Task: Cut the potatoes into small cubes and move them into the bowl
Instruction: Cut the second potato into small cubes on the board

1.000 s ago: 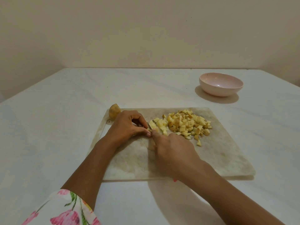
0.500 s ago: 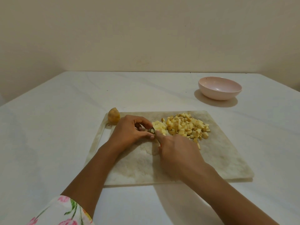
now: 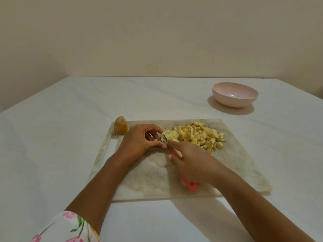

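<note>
Our left hand (image 3: 139, 141) pinches a potato piece (image 3: 162, 140) on the cutting board (image 3: 236, 163); our right hand (image 3: 194, 165) grips the orange-handled knife (image 3: 191, 185).

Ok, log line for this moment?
left hand: holds potato piece | right hand: grips knife | cubes: on board | bowl: empty

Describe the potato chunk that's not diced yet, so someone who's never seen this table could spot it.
Find the pale cutting board on the white table. At its far left corner, beyond the left hand, sits the potato chunk. Unlike the heap of pale cubes to its right, it is one rounded, brown-skinned lump.
</note>
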